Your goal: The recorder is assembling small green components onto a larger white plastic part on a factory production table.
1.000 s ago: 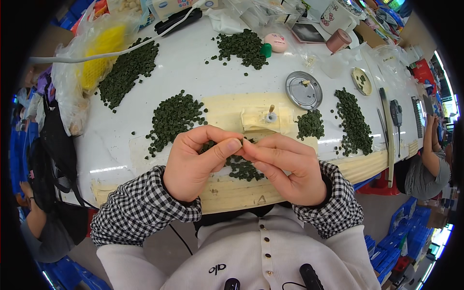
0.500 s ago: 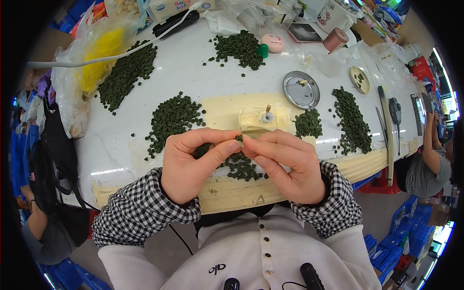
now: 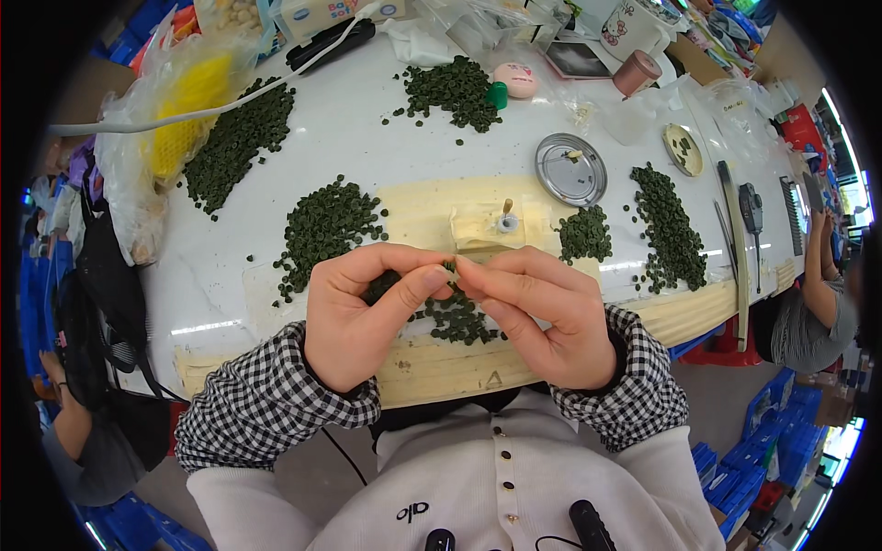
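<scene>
Between my fingertips is a small dark green piece [image 3: 448,265], mostly hidden by the fingers. My left hand [image 3: 372,308] pinches it with thumb and forefinger. Pressed up against it from the other side, my right hand [image 3: 547,317] also has its thumb and fingers closed at the piece. Below the hands lies a small heap of similar green pieces [image 3: 459,319] on the cream-taped table edge. Just beyond, a cream block [image 3: 473,230] carries a small upright peg [image 3: 506,219]. Larger piles sit left of it [image 3: 326,225] and right of it [image 3: 585,234].
More green piles lie at far left [image 3: 241,138], far middle [image 3: 452,92] and right [image 3: 668,230]. A round metal lid [image 3: 571,188], a small dish [image 3: 683,150], a long flat strip [image 3: 740,266] and a screwdriver [image 3: 752,216] occupy the right side. A white cable [image 3: 197,112] crosses the left.
Both hands stay together at nearly the same spot. The fingertips have shifted slightly around the green piece, and less of it shows now.
</scene>
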A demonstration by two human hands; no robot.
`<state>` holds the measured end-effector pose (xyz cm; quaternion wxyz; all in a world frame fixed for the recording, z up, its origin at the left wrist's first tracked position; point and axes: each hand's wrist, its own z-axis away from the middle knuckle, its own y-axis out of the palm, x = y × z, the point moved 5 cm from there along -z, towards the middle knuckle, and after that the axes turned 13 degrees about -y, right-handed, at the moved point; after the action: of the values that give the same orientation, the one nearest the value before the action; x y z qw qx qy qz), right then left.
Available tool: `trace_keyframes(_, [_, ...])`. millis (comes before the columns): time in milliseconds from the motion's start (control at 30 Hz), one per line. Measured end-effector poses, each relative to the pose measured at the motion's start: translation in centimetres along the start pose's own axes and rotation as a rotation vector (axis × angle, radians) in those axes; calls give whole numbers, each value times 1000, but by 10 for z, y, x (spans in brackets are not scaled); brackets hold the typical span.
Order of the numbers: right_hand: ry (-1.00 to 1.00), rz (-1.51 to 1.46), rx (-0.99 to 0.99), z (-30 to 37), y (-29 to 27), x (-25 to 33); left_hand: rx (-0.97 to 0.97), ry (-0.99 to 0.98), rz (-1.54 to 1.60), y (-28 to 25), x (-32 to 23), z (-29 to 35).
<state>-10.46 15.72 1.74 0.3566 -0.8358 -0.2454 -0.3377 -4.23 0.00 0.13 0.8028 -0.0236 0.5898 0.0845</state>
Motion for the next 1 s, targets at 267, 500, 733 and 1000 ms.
trace_keyframes(267, [-110,75,-61,0,2,0,-6,45,-30,0,1,-1])
trace_keyframes(500, [-123,102,-55,-1,2,1,-10,33,-61,3,-1,0])
trace_keyframes(733, [-127,91,-71,1,2,0,-32,75,-78,1,1,0])
trace_keyframes(1000, [-25,28,-18,0,1,-1,-73,145,-172,-2,1,-1])
